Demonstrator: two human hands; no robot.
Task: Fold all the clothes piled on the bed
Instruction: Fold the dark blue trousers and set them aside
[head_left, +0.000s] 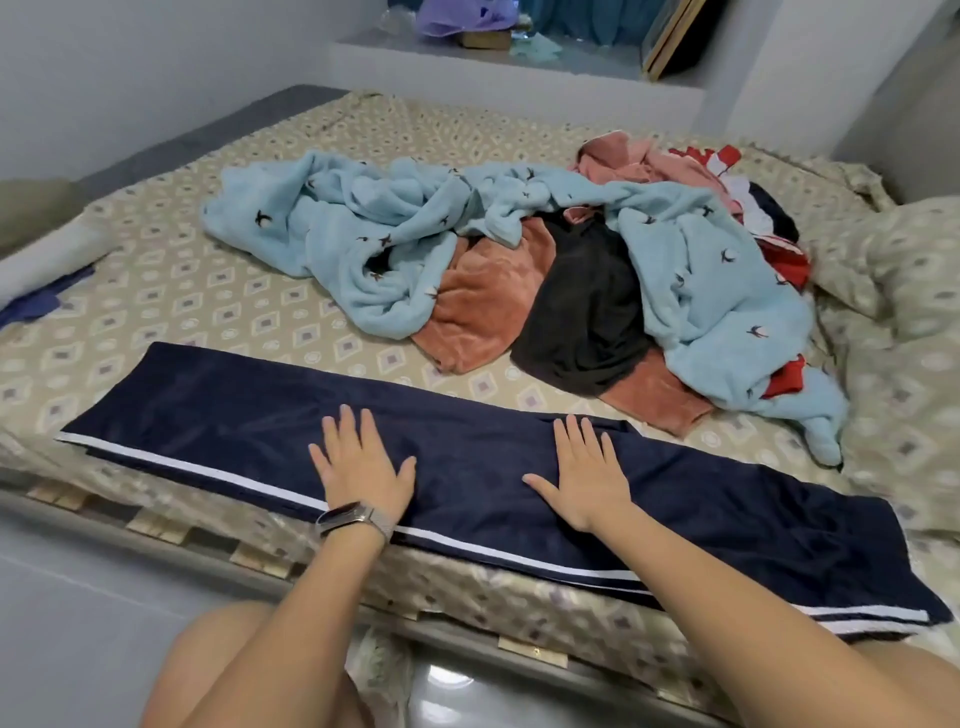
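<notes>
Navy trousers (467, 467) with a white side stripe lie flat and lengthwise along the bed's near edge. My left hand (361, 465) presses on them with straight fingers, a watch on its wrist. My right hand (584, 475) lies flat on them further right, fingers spread. Behind them sits the unfolded pile: a light blue fleece garment (363, 244) with small dark motifs, an orange-brown fleece piece (488, 291), a dark grey garment (587, 306), pink cloth (623, 156) and red cloth (784, 379).
The bed (171, 291) has a beige patterned sheet. A pillow (914, 270) in the same print lies at the right. A grey pillow (36, 213) and blue cloth (41, 299) sit at the far left. A ledge (519, 67) behind holds clutter.
</notes>
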